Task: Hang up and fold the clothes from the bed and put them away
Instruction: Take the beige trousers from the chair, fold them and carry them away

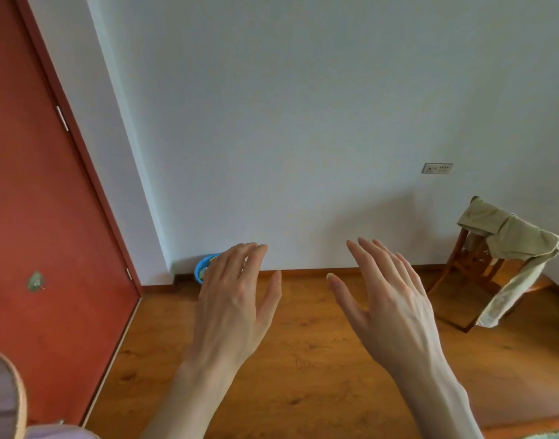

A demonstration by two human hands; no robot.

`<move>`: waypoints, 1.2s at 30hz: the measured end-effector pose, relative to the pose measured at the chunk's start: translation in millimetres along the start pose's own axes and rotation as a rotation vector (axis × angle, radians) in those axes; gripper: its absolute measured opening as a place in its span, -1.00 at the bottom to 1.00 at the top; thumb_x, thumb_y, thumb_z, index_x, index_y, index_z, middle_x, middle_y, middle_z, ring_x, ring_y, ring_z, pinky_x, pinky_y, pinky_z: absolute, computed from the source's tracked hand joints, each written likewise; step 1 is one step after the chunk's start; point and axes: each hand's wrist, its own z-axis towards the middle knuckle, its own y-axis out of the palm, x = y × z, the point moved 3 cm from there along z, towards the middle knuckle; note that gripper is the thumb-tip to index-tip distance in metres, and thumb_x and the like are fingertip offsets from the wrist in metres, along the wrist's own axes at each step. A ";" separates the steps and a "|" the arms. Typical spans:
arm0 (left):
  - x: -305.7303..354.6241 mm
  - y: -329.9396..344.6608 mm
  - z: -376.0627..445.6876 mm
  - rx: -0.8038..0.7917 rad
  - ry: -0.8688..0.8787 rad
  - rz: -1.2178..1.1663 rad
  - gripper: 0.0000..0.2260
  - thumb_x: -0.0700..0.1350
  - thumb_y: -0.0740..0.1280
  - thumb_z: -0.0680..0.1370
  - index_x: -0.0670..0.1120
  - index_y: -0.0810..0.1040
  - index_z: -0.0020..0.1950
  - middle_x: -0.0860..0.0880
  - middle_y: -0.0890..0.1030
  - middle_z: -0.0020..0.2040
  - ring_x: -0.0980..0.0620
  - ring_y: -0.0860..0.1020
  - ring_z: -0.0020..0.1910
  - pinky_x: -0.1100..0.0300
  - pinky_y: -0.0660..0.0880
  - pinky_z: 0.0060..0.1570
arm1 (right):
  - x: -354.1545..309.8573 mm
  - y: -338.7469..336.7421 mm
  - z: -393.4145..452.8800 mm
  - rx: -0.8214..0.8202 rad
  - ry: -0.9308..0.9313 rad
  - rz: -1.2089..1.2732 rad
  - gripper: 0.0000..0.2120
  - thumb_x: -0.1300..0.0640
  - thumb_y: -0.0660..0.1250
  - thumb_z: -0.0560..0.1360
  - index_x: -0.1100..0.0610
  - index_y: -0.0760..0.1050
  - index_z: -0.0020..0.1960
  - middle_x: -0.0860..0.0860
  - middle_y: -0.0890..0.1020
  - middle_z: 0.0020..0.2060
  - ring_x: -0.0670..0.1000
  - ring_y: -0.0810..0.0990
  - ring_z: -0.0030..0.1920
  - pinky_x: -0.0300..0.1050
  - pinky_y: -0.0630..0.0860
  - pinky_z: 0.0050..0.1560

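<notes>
My left hand [237, 299] and my right hand [389, 299] are both raised in front of me, backs toward the camera, fingers straight and slightly spread. Neither hand holds anything. An olive-beige garment [512, 248] hangs draped over a wooden chair [474, 267] at the far right, well apart from both hands. No bed is in view.
A red door [47, 217] stands at the left beside a pale wall [303, 122] with a socket plate [436, 168]. A blue bowl [203, 267] sits on the wooden floor [303, 359] by the corner, partly behind my left hand. A pale rounded object [6, 397] shows at bottom left.
</notes>
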 end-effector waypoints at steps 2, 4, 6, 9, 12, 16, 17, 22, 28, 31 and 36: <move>-7.1 20.5 22.4 -0.009 0.018 -0.003 -0.53 0.18 0.15 0.69 -0.07 0.52 0.45 -0.04 0.59 0.38 -0.03 0.54 0.38 -0.03 0.58 0.32 | 9.3 16.1 20.9 0.022 0.020 0.008 -0.37 -0.30 0.16 0.64 0.09 0.45 0.53 0.05 0.51 0.48 0.08 0.43 0.53 0.13 0.33 0.55; -15.4 44.4 47.1 -0.008 0.047 0.001 -0.57 0.14 0.18 0.71 -0.08 0.53 0.44 -0.05 0.59 0.37 -0.03 0.54 0.37 -0.02 0.57 0.32 | 21.7 34.2 42.4 0.029 0.044 0.000 -0.36 -0.30 0.16 0.64 0.09 0.45 0.53 0.05 0.51 0.49 0.08 0.43 0.53 0.13 0.33 0.55; -20.9 71.7 74.0 -0.017 0.070 -0.007 -0.60 0.10 0.22 0.72 -0.10 0.54 0.43 -0.06 0.60 0.36 -0.05 0.55 0.37 -0.02 0.57 0.31 | 38.2 52.5 62.8 0.021 0.078 -0.010 -0.36 -0.31 0.15 0.64 0.09 0.44 0.54 0.04 0.50 0.50 0.07 0.40 0.55 0.12 0.31 0.57; -22.2 115.4 120.0 -0.032 0.114 -0.038 -0.58 0.11 0.20 0.71 -0.13 0.55 0.43 -0.07 0.60 0.36 -0.05 0.55 0.37 -0.02 0.57 0.32 | 67.5 76.2 98.0 0.023 0.137 -0.020 -0.33 -0.33 0.12 0.63 0.09 0.43 0.55 0.05 0.49 0.51 0.08 0.40 0.55 0.14 0.29 0.57; -19.5 159.9 169.9 -0.062 0.194 -0.056 -0.55 0.13 0.17 0.70 -0.12 0.54 0.44 -0.06 0.59 0.39 -0.03 0.53 0.39 0.02 0.55 0.36 | 99.4 97.9 136.6 0.042 0.208 -0.012 -0.32 -0.34 0.10 0.63 0.09 0.42 0.56 0.05 0.48 0.51 0.09 0.40 0.55 0.19 0.32 0.56; -20.1 215.7 231.5 -0.079 0.256 -0.070 -0.56 0.13 0.16 0.71 -0.08 0.53 0.47 -0.04 0.53 0.45 0.01 0.48 0.45 0.11 0.49 0.39 | 140.6 124.9 190.1 0.108 0.293 0.056 -0.35 -0.30 0.16 0.62 0.09 0.43 0.54 0.06 0.50 0.49 0.12 0.47 0.50 0.20 0.39 0.50; -20.4 228.5 244.4 -0.082 0.270 -0.076 -0.57 0.13 0.17 0.71 -0.07 0.52 0.47 -0.04 0.52 0.46 0.02 0.47 0.46 0.12 0.49 0.38 | 147.6 131.6 201.7 0.117 0.304 0.060 -0.35 -0.29 0.18 0.61 0.09 0.44 0.54 0.07 0.50 0.49 0.14 0.48 0.49 0.21 0.41 0.48; -14.5 288.0 300.5 -0.093 0.288 -0.155 -0.56 0.16 0.15 0.72 -0.05 0.53 0.46 -0.04 0.53 0.46 0.01 0.49 0.44 0.08 0.54 0.34 | 182.8 157.6 246.5 0.089 0.340 0.017 -0.37 -0.27 0.23 0.65 0.12 0.41 0.55 0.09 0.47 0.51 0.15 0.48 0.49 0.19 0.40 0.47; 24.7 362.7 357.6 -0.132 0.341 -0.281 -0.49 0.25 0.06 0.72 -0.02 0.54 0.47 -0.03 0.56 0.45 0.00 0.52 0.43 0.10 0.54 0.33 | 248.1 165.8 269.3 0.120 0.446 -0.100 -0.32 -0.31 0.17 0.61 0.10 0.38 0.57 0.05 0.46 0.53 0.10 0.40 0.55 0.23 0.40 0.50; 44.4 405.0 380.4 -0.168 0.370 -0.344 -0.47 0.27 0.06 0.71 -0.02 0.56 0.45 -0.05 0.58 0.44 -0.02 0.55 0.40 0.06 0.57 0.29 | 285.2 174.3 279.5 0.113 0.516 -0.161 -0.32 -0.30 0.19 0.60 0.09 0.38 0.57 0.05 0.46 0.53 0.10 0.40 0.55 0.22 0.38 0.51; 81.9 482.5 423.4 -0.225 0.452 -0.424 -0.45 0.30 0.05 0.70 -0.01 0.56 0.45 -0.04 0.58 0.43 -0.03 0.55 0.40 0.02 0.58 0.31 | 350.1 193.9 299.9 0.108 0.633 -0.252 -0.34 -0.32 0.23 0.64 0.06 0.35 0.60 0.04 0.44 0.54 0.09 0.38 0.56 0.14 0.30 0.55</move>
